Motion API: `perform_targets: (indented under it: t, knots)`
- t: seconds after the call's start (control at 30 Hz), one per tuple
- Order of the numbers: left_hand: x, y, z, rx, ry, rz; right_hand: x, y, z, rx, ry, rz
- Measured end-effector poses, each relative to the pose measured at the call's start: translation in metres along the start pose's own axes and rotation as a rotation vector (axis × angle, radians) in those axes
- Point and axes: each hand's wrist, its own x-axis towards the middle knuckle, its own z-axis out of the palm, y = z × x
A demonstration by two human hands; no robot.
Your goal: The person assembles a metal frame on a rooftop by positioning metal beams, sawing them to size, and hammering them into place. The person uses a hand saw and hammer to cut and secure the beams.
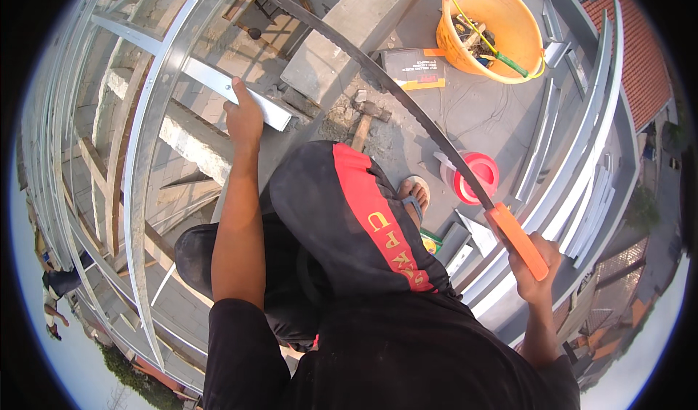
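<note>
My right hand [539,273], at the lower right, is closed round the orange handle [518,241] of a handsaw [407,103]. Its long, dark toothed blade slants up and leftward across the view, over the floor and the concrete ledge. My left hand [244,119] grips a short silver metal channel [212,78] near its free end, thumb on the upper face and the other fingers mostly hidden beneath. That channel meets a long, curved-looking metal rail [154,94] on the left. Blade and channel are apart.
A hammer [360,129] lies by broken mortar near my knee. Beyond stand an orange bucket [520,19] with scraps, a carton [416,67] and a red-lidded tub [483,171]. Metal channels [590,123] line the right. Wooden beams [115,170] and another person [54,301] are left.
</note>
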Motion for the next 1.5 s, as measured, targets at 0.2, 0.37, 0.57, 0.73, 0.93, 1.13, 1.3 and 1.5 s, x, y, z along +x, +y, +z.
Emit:
perform_targets:
  t: [0.2, 0.37, 0.57, 0.73, 0.93, 1.13, 1.3, 1.5]
  knots:
    - [-0.052, -0.016, -0.004, -0.236, 0.311, 0.375, -0.041, 0.006, 0.021, -0.244, 0.73, -0.125]
    - [-0.145, -0.019, -0.012, -0.319, 0.004, 0.637, 0.0, 0.057, -0.004, -0.434, 0.929, -0.081]
    - [-0.136, -0.119, 0.078, 0.31, -0.765, 0.511, 0.113, 0.169, -0.01, -0.533, 0.959, 0.278]
    - [-0.131, -0.165, 0.12, 0.615, -0.527, 0.253, 0.179, 0.252, -0.008, -0.733, 0.689, 0.611]
    - [-0.147, -0.139, 0.128, 0.585, -0.677, 0.076, 0.193, 0.317, -0.022, -0.904, 0.33, 0.515]
    - [-0.187, -0.099, 0.137, 0.399, -0.861, 0.046, 0.172, 0.203, 0.019, -0.614, 0.525, 0.191]
    - [-0.216, -0.106, 0.179, 0.043, -0.833, -0.003, 0.179, 0.141, 0.17, -0.021, -0.007, 0.268]
    - [-0.188, -0.099, 0.162, -0.393, -1.121, -0.415, 0.226, 0.194, 0.291, 0.332, -0.36, 0.718]
